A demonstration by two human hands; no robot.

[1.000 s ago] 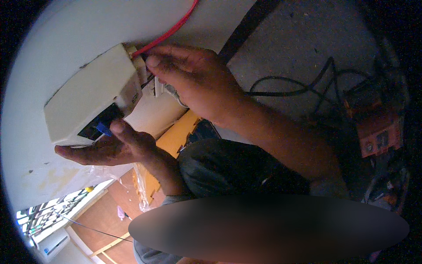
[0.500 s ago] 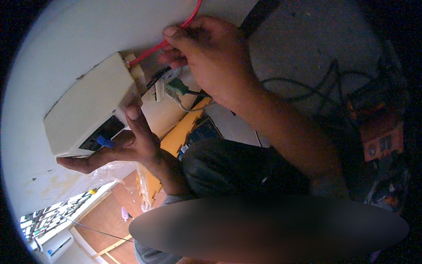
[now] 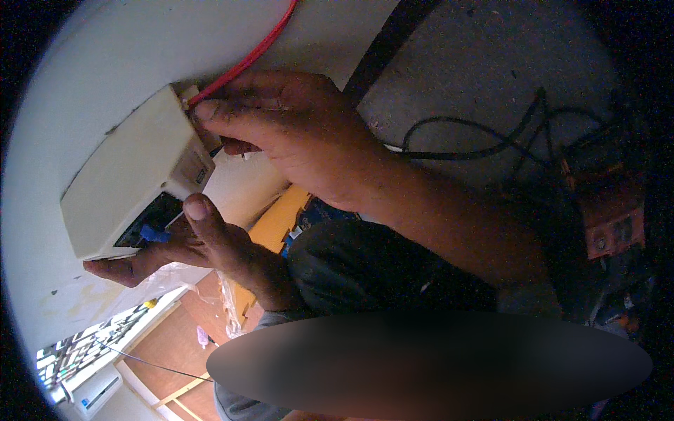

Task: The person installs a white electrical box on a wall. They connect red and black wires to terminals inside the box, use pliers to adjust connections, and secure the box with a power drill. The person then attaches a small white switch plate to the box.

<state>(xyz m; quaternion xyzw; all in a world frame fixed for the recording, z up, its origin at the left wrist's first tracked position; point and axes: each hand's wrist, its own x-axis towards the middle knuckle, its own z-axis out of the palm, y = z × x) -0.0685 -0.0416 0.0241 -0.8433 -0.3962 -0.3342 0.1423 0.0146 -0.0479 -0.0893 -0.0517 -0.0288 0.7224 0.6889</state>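
Observation:
A cream plastic box (image 3: 116, 168) sits against the white wall on the left, with a dark opening and a blue tab (image 3: 154, 234) in its lower side. My left hand (image 3: 210, 242) grips the box from below, fingers under its bottom edge and thumb along its near side. A red cable (image 3: 263, 48) comes down from the top and meets the upper end of the box. Right there my right hand (image 3: 295, 133) is closed, its thumb and forefinger at the cable beside the box. Its other fingers are curled and partly hidden.
A black cable (image 3: 449, 121) loops across the grey floor (image 3: 477, 56) at right. Beyond it lies an orange thing (image 3: 611, 224) in shadow. A dark strip (image 3: 386, 49) runs down from the top. A yellow-orange edge (image 3: 277, 217) shows behind my knee (image 3: 351, 270). Lower left are window bars (image 3: 91, 344).
My right hand has slid down and left along the red cable to the box's end. It now covers the green plug and pale wires seen before. The box has shifted slightly left in view.

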